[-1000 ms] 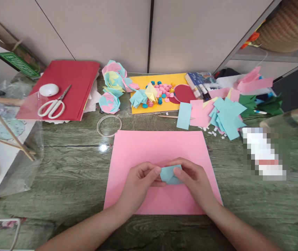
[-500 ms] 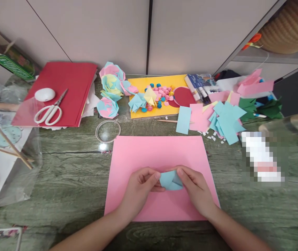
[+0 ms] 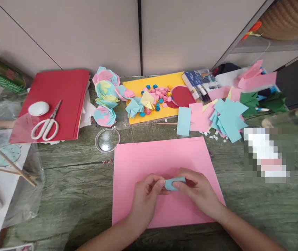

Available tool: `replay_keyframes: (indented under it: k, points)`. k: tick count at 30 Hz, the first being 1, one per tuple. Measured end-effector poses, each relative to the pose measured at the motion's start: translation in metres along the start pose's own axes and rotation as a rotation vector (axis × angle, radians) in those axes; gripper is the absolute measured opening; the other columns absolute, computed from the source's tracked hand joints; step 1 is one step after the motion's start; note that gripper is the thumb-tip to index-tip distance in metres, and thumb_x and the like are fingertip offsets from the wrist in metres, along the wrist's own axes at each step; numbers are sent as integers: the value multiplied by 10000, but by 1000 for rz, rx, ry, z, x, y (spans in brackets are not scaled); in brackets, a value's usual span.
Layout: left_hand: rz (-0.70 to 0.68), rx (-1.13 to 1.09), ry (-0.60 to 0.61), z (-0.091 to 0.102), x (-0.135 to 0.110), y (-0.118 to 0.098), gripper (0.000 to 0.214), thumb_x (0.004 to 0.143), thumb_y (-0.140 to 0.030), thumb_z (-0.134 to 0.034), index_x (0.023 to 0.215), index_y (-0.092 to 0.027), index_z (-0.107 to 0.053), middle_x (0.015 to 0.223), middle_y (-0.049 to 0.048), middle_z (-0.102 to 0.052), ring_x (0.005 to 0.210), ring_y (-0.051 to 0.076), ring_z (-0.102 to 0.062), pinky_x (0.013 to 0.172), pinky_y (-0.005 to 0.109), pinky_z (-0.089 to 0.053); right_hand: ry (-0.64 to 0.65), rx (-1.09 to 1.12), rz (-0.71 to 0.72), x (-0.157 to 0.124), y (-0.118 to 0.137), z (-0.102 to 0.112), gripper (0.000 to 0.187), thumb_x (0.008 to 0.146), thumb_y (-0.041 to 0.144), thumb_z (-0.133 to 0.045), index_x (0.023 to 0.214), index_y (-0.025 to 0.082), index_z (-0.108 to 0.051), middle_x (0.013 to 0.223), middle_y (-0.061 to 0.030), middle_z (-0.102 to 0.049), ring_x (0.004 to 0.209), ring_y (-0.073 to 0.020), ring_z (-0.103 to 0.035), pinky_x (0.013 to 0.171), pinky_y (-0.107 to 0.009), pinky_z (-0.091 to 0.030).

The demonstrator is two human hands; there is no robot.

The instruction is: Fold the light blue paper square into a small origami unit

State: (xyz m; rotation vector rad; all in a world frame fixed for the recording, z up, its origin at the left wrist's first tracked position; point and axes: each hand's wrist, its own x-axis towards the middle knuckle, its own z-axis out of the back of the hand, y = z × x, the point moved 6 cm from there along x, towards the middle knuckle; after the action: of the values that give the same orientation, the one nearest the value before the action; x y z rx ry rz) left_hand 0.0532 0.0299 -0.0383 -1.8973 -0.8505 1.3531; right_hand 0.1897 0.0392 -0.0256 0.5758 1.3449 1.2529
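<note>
A small folded piece of light blue paper (image 3: pixel 170 184) is held between both hands over a pink sheet (image 3: pixel 138 157). My left hand (image 3: pixel 149 195) pinches its left end between thumb and fingers. On the right part, the thumb of my right hand (image 3: pixel 197 190) presses against the paper's front face, its fingers curled behind. The paper looks like a narrow strip, folded over; its back is hidden. Beyond the pink sheet lies a flat light blue paper rectangle (image 3: pixel 183 121), beside a thin wooden stick (image 3: pixel 166 123).
White-handled scissors (image 3: pixel 46 122) and a white oval object (image 3: pixel 39 108) lie on red sheets (image 3: pixel 65 87). Folded paper flowers (image 3: pixel 105 96), a tape ring (image 3: pixel 107 139) and a yellow sheet (image 3: pixel 135 120) with small coloured pieces stand behind. Cut papers (image 3: pixel 229 118) spread at right.
The blue paper has gone from a wider folded shape to a narrower strip. My right thumb has moved onto its front. The camera view has turned slightly.
</note>
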Motion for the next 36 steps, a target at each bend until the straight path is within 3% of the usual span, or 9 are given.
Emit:
replay_keyframes:
  k: [3, 9, 15, 19, 22, 27, 31, 36]
  points:
    - [-22, 29, 17, 1, -2, -2, 184, 787, -299, -497, 744, -134, -565, 681, -2, -553, 670, 127, -571, 675, 293, -519, 27, 61, 5, -2, 0, -3, 245, 802, 324, -479, 625, 159, -513, 611, 12, -476, 590, -110, -428, 541, -233, -327]
    - [-16, 51, 33, 3, -4, -2, 205, 789, -309, -490, 737, -123, -559, 674, 10, -564, 659, 124, -564, 648, 287, -527, -102, 152, 58, 0, 0, 5, 186, 764, 305, -544, 649, 159, -547, 630, 1, -522, 610, -115, -462, 568, -232, -361]
    - [-33, 78, 57, 10, 1, -7, 227, 781, -332, -494, 732, -117, -549, 666, 12, -562, 633, 128, -564, 607, 283, -527, -103, 227, 80, 3, 2, 1, 207, 782, 307, -514, 636, 162, -534, 587, 23, -476, 562, -96, -433, 519, -211, -343]
    - [-55, 118, 68, 14, 5, -12, 233, 778, -339, -493, 752, -115, -556, 668, 15, -561, 646, 133, -566, 626, 281, -518, -95, 122, 115, 3, 9, -1, 244, 821, 327, -437, 665, 165, -532, 622, 10, -494, 593, -107, -452, 543, -219, -351]
    - [-55, 155, 82, 14, 4, -13, 237, 779, -343, -487, 739, -122, -561, 670, 9, -559, 641, 125, -561, 621, 258, -504, -37, -39, 129, 3, 14, -8, 194, 762, 356, -521, 720, 169, -549, 671, -5, -533, 635, -128, -475, 572, -234, -370]
    - [-89, 270, 106, 11, 1, -11, 236, 798, -328, -447, 726, -137, -564, 671, 4, -571, 629, 116, -558, 606, 223, -472, -30, -254, 81, 3, 10, -15, 199, 720, 340, -574, 624, 167, -554, 627, -2, -543, 601, -119, -466, 552, -232, -363]
    - [-170, 416, 102, 12, -2, -16, 233, 823, -304, -404, 746, -149, -561, 666, 0, -581, 627, 109, -548, 599, 200, -430, -25, -305, 43, 3, 9, -17, 201, 717, 341, -577, 618, 167, -570, 611, 7, -550, 597, -115, -470, 547, -224, -357]
    - [-243, 554, 72, 16, -6, -19, 232, 837, -297, -379, 764, -157, -549, 654, -6, -571, 605, 102, -519, 568, 189, -385, -6, -214, -15, 3, 6, -20, 223, 704, 338, -588, 588, 153, -546, 558, 27, -513, 561, -100, -450, 517, -207, -339]
